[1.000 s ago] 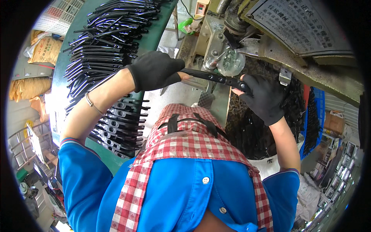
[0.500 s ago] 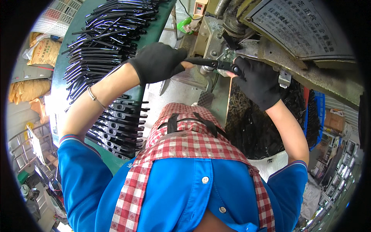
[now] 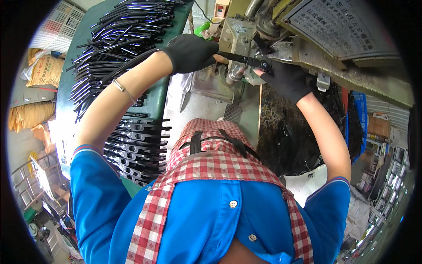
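a black bar with a round hole near its right end (image 3: pixel 239 57) is held up between both hands, in front of the metal machine (image 3: pixel 237 37). the left hand (image 3: pixel 191 53), in a black glove with bare fingertips, has its fingers clamped on the bar's left part. the right hand (image 3: pixel 288 81), gloved likewise, has its fingers clamped on the right end. whether the bar touches the machine, i cannot tell. left of the hands, a green surface (image 3: pixel 154 104) carries a pile of black rods (image 3: pixel 118 44) and, nearer the body, a row of holed black parts (image 3: pixel 138 149). dark pieces (image 3: pixel 303 141) lie heaped at the right, beside a blue crate (image 3: pixel 359 123).
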{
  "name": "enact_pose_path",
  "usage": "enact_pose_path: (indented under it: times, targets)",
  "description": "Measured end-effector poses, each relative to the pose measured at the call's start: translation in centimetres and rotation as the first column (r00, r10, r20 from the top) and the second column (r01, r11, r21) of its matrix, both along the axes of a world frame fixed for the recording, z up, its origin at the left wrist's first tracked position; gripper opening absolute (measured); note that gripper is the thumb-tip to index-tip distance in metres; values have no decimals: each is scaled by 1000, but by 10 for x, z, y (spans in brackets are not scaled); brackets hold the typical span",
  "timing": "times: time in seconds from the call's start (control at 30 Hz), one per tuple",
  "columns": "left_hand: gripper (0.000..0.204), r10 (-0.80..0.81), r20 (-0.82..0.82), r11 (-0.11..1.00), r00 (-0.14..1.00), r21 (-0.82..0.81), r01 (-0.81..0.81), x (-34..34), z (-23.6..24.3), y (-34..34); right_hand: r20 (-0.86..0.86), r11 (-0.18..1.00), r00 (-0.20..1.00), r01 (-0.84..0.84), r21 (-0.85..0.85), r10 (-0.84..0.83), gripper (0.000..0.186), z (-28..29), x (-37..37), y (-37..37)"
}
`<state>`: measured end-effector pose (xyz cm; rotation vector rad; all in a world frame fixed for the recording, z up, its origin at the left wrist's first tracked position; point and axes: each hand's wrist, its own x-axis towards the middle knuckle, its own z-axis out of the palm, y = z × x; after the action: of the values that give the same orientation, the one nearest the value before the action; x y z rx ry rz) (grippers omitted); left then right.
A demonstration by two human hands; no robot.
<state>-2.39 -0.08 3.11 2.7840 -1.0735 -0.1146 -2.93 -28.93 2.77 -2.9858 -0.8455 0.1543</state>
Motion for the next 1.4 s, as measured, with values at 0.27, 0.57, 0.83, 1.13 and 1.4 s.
enact_pose_path:
  times: [0.27,0.57,0.83,1.13,1.4]
  targets:
    - [35,-75,176,996,981,-27,81,26,-36,1,-136,984,979,165,70,-154,46,-28,3,3]
    - [31,50,79,993,996,-109,-41,14,-39,9,380,791,922,-175,586,-78,26,-24,-66,19]
    - [29,20,30,995,999,-98,-17,11,-28,13,-175,665,984,149,732,-28,18,-68,-92,23]
    - [40,-9,43,977,999,-213,18,8,-22,10,-284,696,953,272,664,-101,14,-136,-48,3]
    - [30,-41,107,939,993,-336,75,-5,-5,-22,47,825,923,317,468,-381,27,-184,3,-22]
